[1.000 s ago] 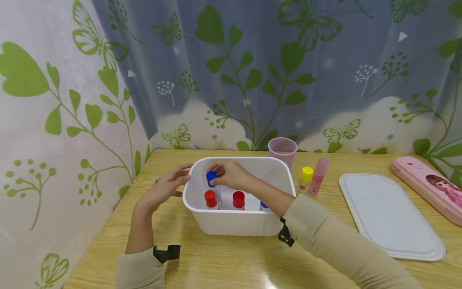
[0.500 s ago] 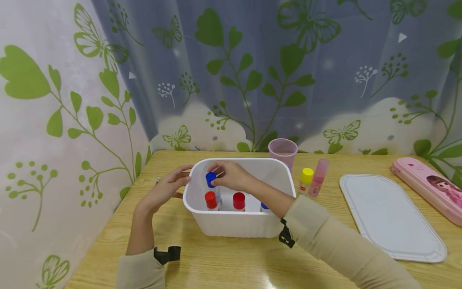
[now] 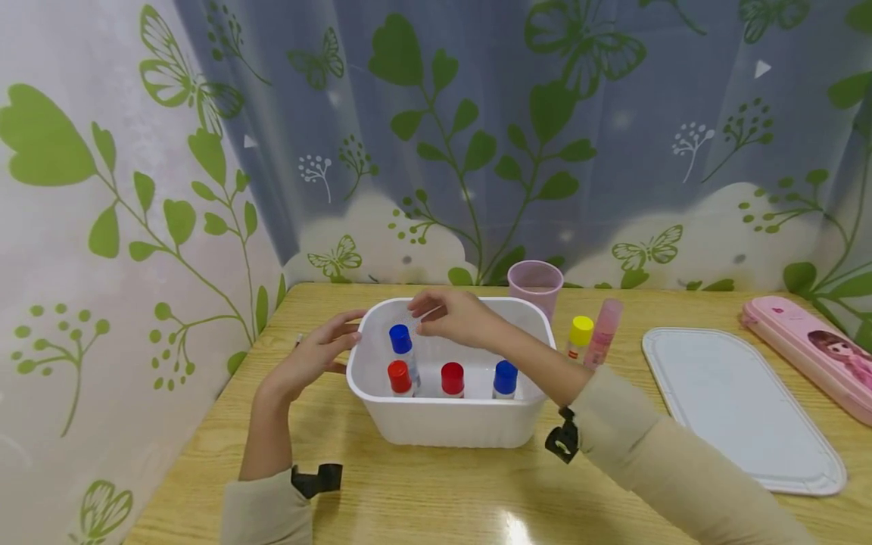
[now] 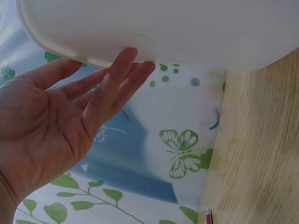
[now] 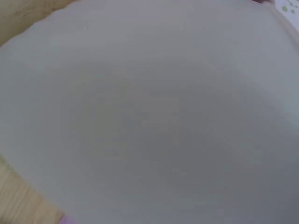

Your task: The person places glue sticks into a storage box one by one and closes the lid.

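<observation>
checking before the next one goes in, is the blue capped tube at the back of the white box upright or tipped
Upright: the blue capped tube stands cap-up in the white box, free of the right hand.

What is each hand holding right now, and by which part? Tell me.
Nothing is held. The right hand hovers over the white tub, above the blue-capped tube; the left hand only touches the tub's outer wall with straight fingers.

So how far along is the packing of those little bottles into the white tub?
Four capped bottles stand in the white tub: two blue, two red. The right hand hovers empty above them; the left hand touches the tub's side. A yellow-capped bottle, a pink stick and the lid remain outside.
</observation>
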Tool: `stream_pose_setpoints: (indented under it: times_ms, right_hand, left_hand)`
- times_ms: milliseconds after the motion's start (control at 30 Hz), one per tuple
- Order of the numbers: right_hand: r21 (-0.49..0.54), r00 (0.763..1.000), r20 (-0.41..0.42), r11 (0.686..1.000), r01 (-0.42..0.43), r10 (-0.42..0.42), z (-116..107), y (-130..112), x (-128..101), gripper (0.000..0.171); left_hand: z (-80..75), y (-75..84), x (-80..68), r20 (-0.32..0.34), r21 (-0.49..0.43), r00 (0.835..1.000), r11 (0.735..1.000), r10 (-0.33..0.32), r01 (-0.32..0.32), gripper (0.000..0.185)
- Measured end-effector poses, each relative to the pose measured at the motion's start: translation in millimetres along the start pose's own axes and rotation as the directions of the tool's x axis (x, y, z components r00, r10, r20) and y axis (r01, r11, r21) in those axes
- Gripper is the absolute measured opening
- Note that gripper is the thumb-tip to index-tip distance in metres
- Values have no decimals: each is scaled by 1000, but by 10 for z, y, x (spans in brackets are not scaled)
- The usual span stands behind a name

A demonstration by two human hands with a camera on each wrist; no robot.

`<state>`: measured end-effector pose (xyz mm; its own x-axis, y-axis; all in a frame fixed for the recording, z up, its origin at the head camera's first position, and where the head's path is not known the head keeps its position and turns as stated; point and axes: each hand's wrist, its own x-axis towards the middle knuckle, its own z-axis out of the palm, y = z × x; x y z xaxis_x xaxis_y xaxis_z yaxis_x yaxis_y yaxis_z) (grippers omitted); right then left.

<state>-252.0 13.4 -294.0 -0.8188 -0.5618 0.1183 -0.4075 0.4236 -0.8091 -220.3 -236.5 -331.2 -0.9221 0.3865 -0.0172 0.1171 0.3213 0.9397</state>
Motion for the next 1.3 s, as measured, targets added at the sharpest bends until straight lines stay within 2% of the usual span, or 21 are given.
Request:
stream_pose_setpoints:
  times_ms: [233, 433, 633, 867, 1100, 1300]
  right_hand:
    - [11, 992, -94, 996, 83, -82, -542, -9, -419, 31]
    - [-53, 983, -183, 999, 8, -18, -962, 139, -774, 31]
    - [-97, 969, -243, 993, -71, 45, -1205, 393, -1084, 35]
    - [-164, 957, -280, 978, -126, 77, -1223, 744, -1283, 36]
    - [-183, 949, -313, 979, -87, 26, -1044, 997, -1302, 40]
    - [-187, 926, -378, 979, -84, 7, -911, 1084, -1297, 38]
  left_hand:
    - [4, 1, 4, 0, 6, 1000, 1000, 2, -2, 48]
    - [-7, -6, -4, -7, 13, 1000, 1000, -3, 3, 47]
    - [7, 6, -12, -7, 12, 1000, 1000, -2, 2, 48]
    - [11, 5, -3, -7, 9, 1000, 1000, 3, -3, 48]
    - [8, 8, 1, -8, 6, 1000, 1000, -10, 10, 48]
    - [8, 13, 2, -12, 4, 1000, 1000, -14, 14, 48]
